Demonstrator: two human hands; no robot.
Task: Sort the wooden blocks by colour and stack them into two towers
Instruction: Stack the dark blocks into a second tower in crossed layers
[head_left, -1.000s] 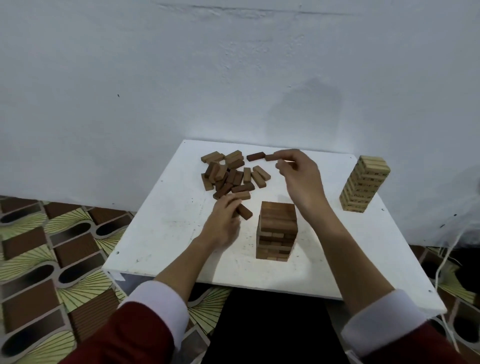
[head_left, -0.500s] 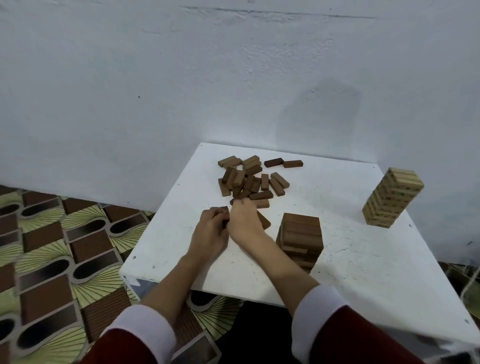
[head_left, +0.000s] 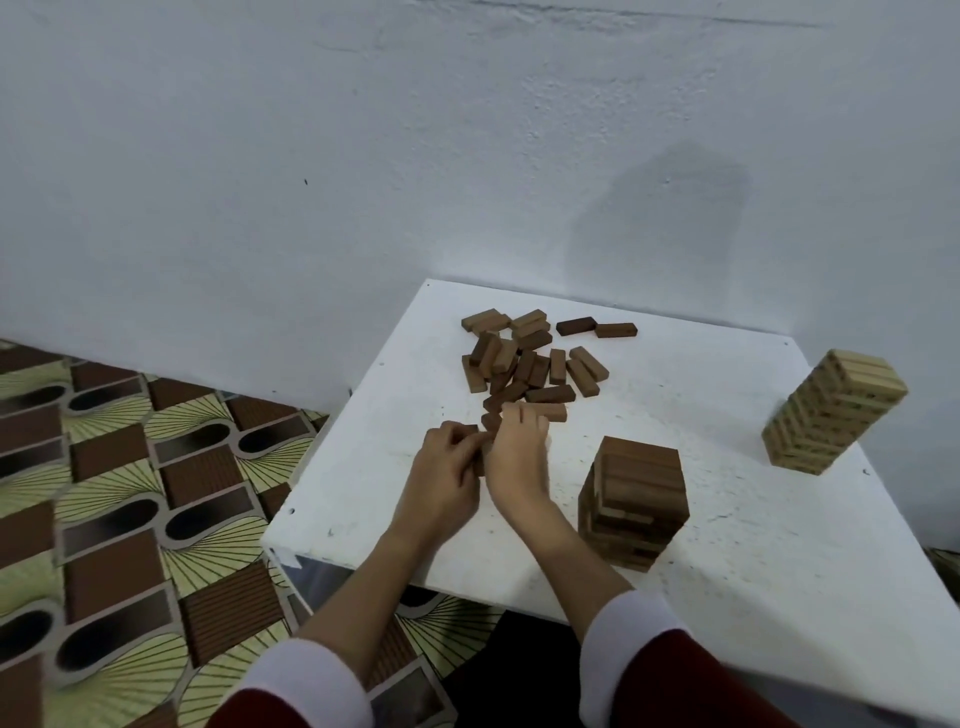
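Note:
A pile of loose dark brown blocks (head_left: 524, 364) lies at the far side of the white table (head_left: 737, 535). A short dark brown tower (head_left: 634, 499) stands near the front, to the right of my hands. A taller light-coloured tower (head_left: 831, 415) stands at the right edge. My left hand (head_left: 449, 467) and my right hand (head_left: 519, 457) meet side by side just in front of the pile, fingers curled round dark brown blocks (head_left: 480, 452) held between them. The blocks are mostly hidden by my fingers.
The table stands against a white wall (head_left: 363, 156). A patterned brown and yellow floor (head_left: 119, 493) lies to the left. Two dark blocks (head_left: 597, 328) lie apart at the back of the pile.
My right hand came back from the far blocks to meet my left hand in front of the pile. Since then the hands have held together; the view shifted left.

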